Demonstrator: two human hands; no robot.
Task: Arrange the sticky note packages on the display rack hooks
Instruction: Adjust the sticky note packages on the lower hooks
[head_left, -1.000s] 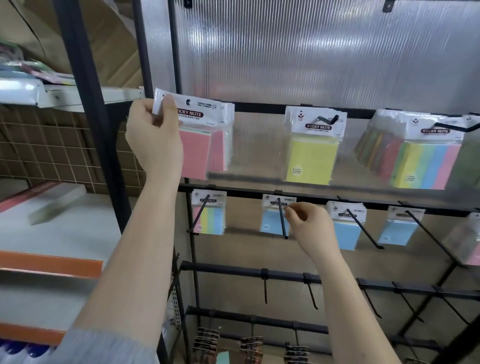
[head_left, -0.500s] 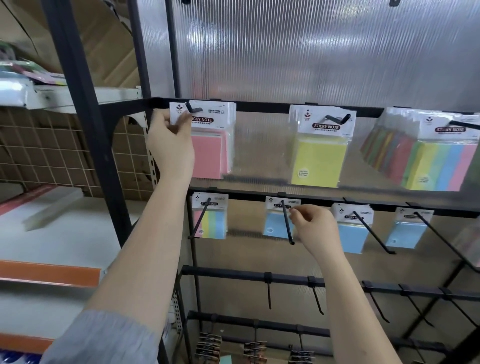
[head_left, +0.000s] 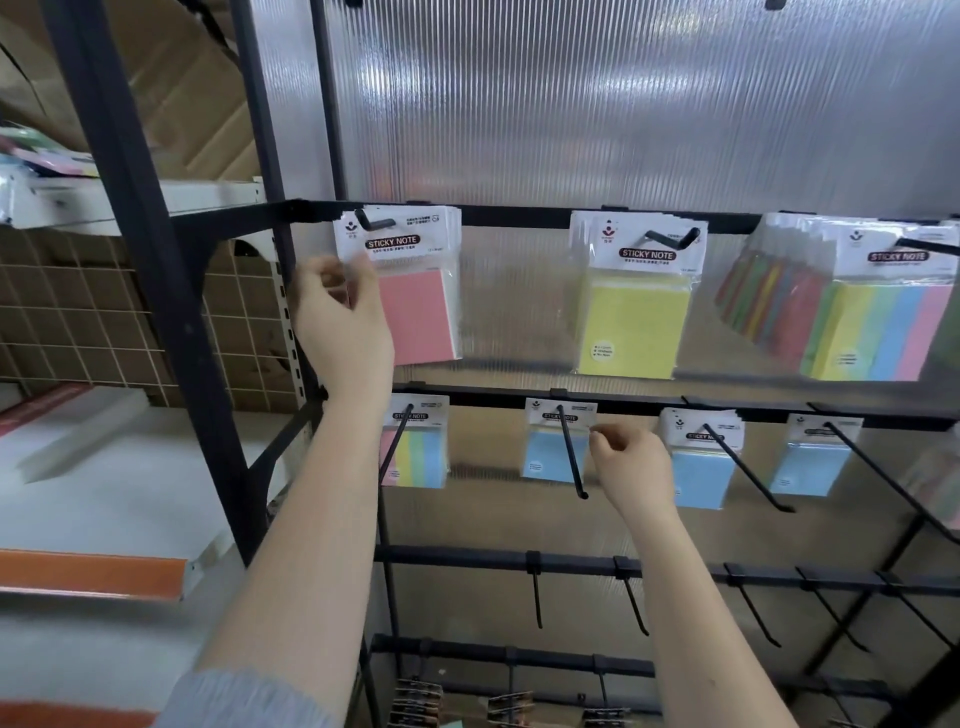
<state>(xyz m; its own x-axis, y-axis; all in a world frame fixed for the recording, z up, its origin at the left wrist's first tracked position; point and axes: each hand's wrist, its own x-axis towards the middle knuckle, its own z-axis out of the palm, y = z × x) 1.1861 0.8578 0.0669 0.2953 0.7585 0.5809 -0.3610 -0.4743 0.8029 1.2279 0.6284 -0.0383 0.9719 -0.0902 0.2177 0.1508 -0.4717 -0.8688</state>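
A pink sticky note package (head_left: 415, 312) hangs at the front of a stack on the top-left hook (head_left: 376, 224) of the black display rack (head_left: 519, 213). My left hand (head_left: 340, 317) sits just below its header at the left edge, fingers loosely curled and gripping nothing that I can see. On the second bar, a blue sticky note package (head_left: 550, 449) hangs at the back of a long hook (head_left: 571, 452). My right hand (head_left: 631, 465) has curled fingers, and its thumb and forefinger pinch the right edge of that header.
Yellow (head_left: 634, 322) and rainbow (head_left: 878, 332) packages hang further right on the top bar. The second bar holds a rainbow package (head_left: 415, 452) and more blue ones (head_left: 701, 473). Bare hooks (head_left: 537, 597) jut from the lower bars. A white shelf (head_left: 104, 499) lies left.
My left hand slid the pink package onto the top-left hook, let go and dropped a little below the header. My right hand stayed at the blue package.
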